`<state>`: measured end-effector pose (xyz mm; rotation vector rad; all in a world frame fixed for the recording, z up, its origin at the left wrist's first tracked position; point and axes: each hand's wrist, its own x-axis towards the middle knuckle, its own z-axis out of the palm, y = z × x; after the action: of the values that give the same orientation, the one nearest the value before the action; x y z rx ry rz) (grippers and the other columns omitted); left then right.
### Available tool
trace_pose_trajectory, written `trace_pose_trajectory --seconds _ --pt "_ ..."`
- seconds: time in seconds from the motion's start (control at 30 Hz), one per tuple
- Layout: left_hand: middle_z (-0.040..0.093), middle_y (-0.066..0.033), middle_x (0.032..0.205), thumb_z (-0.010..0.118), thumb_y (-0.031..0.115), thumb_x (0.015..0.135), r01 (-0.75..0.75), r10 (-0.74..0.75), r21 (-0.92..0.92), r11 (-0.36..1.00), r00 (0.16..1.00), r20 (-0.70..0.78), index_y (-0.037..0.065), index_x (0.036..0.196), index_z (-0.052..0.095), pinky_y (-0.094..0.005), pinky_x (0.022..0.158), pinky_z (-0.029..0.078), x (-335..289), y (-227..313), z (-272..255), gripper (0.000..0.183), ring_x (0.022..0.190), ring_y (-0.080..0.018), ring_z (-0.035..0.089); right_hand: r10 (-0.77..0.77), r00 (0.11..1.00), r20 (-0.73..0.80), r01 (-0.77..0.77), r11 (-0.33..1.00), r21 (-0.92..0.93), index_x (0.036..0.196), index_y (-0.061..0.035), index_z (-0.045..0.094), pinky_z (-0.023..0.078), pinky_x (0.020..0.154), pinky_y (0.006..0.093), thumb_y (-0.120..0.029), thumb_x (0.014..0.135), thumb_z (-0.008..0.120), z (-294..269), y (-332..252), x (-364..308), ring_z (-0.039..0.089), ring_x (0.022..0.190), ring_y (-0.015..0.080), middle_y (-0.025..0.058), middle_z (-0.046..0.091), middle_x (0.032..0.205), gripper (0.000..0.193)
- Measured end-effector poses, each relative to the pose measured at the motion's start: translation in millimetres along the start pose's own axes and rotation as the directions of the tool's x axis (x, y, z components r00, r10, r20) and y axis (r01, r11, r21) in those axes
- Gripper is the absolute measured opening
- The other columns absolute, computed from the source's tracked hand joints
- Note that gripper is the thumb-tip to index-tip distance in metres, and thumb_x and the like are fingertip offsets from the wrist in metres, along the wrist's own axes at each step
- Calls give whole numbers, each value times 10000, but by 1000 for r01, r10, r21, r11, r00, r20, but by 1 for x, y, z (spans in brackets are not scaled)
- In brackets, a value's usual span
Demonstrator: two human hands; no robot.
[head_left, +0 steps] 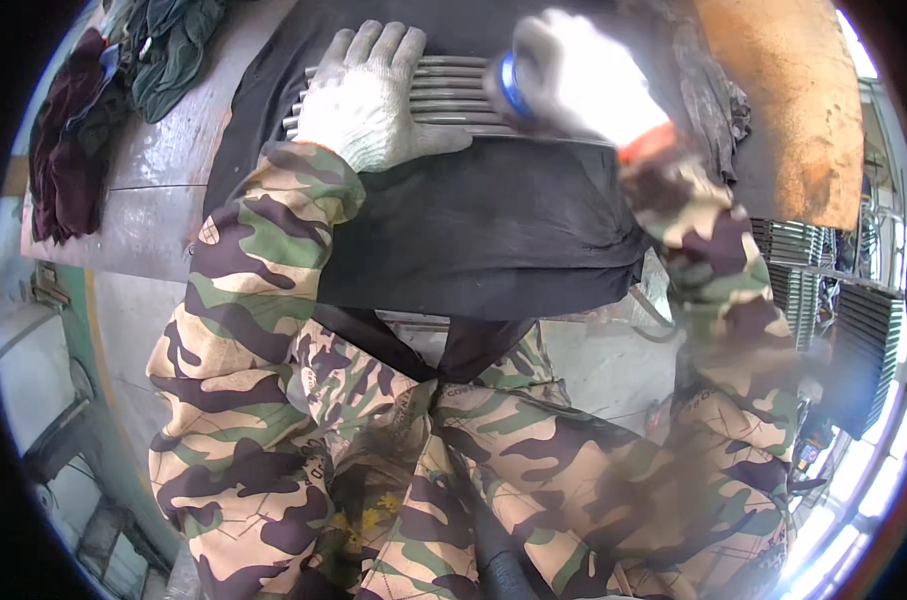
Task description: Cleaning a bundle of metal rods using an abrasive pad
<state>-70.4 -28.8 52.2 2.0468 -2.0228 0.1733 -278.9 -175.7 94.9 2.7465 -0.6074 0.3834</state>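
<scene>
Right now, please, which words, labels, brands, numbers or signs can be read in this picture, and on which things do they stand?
Camouflage clothing: small dark letters, broken by folds; I leave them uncopied.
Blue-ringed object in the right hand: too blurred to read any text.
Metal rods: no text visible.

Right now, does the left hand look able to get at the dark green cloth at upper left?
Probably yes: the left hand lies open on the metal rods, and only black cloth and grey tabletop seem to lie between it and the dark green cloth.
</scene>
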Motion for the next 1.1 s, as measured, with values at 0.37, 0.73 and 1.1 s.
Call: trace_pose_trajectory --seconds 0.37,0.73,1.1 --pt "537 -253 1585 749 700 888 -9 9 -8 1000 1000 20 21 1544 531 -541 1288 330 3 -3 3 969 1533 -438 441 127 987 103 -135 988 70 1057 -102 730 604 811 563 -268 939 643 -9 10 7 724 918 421 202 700 980 221" --pt "664 -168 1394 692 459 991 40 -22 82 996 976 -216 29 1410 633 -497 1132 444 4 -9 19 603 1322 -375 591 125 992 24 -127 987 102 958 -59 718 601 746 554 -238 912 661 -18 -8 23 712 868 433 218 695 931 193" --pt "647 -166 1434 680 452 999 71 -56 74 995 979 -198 43 1438 614 -514 1195 403 10 -1 16 604 1383 -371 566 147 989 32 -148 988 50 955 -69 712 596 761 547 -234 911 666 -29 -7 19 706 887 416 192 697 956 177"
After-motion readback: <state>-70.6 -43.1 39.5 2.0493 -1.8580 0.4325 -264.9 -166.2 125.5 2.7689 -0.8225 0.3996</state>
